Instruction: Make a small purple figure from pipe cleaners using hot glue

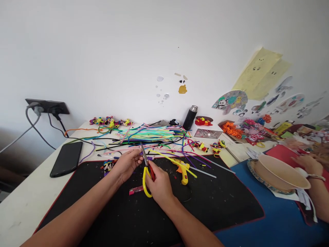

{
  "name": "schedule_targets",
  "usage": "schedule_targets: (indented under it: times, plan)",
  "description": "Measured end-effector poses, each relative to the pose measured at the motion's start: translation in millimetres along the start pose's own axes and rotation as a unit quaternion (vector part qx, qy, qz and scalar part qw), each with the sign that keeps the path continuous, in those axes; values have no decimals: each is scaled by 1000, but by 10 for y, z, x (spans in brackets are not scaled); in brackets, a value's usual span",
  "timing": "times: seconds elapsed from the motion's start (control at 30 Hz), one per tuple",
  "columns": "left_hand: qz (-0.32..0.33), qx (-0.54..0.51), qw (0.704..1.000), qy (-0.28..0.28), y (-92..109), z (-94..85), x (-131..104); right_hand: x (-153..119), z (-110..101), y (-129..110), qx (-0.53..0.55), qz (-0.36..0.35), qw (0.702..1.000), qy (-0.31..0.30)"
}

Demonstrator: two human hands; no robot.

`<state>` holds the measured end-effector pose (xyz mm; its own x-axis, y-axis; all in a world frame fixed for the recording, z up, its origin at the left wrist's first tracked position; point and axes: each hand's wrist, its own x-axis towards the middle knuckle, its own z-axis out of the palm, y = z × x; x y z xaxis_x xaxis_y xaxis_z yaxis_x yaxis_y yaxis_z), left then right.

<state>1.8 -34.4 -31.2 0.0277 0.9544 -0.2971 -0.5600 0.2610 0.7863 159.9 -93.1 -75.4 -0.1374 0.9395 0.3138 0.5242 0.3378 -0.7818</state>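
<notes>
My right hand (159, 184) is closed round a pair of scissors (145, 181) with yellow handles, and the blades point up and away from me. Something red shows beside the handle, under my fingers. Just left of the blades, my left hand (128, 165) has its fingers pinched together; what they hold is too small to make out. A yellow pipe cleaner (174, 160) slants past my right hand, over a yellow hot glue gun (183, 169). Below my left hand lies a pink-red box cutter (135, 190). A small pipe-cleaner doll (109, 166) is partly hidden behind my left wrist.
A pile of coloured pipe cleaners (154, 133) lies behind the black mat (210, 199). A phone (66, 159) is at left; a black flask (190, 117) stands by the wall. At right, a co-worker's hand (308, 164) is near a pale bowl (282, 171).
</notes>
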Motion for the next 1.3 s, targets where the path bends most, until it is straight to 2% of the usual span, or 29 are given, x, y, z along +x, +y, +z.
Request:
schedule_targets:
  times: [0.1, 0.3, 0.37, 0.47, 0.57, 0.63, 0.77, 0.83, 0.97, 1.1, 1.2, 1.27, 1.3]
  plan:
    - [-2, 5, 1000, -3, -12, 4, -4, 7, 0, -3, 19, 7, 1000, -1]
    - [20, 19, 1000, 4, 29, -12, 4, 14, 25, 77, 131, 60, 989, 39]
    - [40, 17, 999, 7, 96, -37, 20, -28, -9, 53, 170, 74, 983, 8]
    - [70, 11, 997, 12, 238, -94, 48, -134, -161, -87, 192, 65, 973, -111]
    - [94, 6, 996, 13, 383, -165, 74, -222, -376, -268, 82, -23, 972, -218]
    - [107, 2, 994, 15, 458, -206, 84, -243, -477, -351, 4, -75, 958, -277]
    - [119, 7, 993, 14, 512, -240, 86, -206, -472, -418, -140, -174, 902, -370]
    - [117, 25, 993, 5, 494, -234, 78, -153, -393, -453, -193, -214, 877, -383]
    - [102, 69, 992, -27, 445, -214, 54, -3, -253, -582, -237, -262, 854, -383]
    - [97, 82, 991, -39, 428, -196, 39, 162, -294, -704, -235, -267, 830, -429]
    - [97, 92, 990, -42, 419, -173, 27, 315, -367, -692, -151, -240, 848, -448]
    - [100, 103, 988, -48, 408, -152, 13, 440, -360, -602, -57, -169, 895, -410]
    - [102, 111, 987, -50, 401, -142, 5, 507, -335, -532, 4, -108, 918, -382]
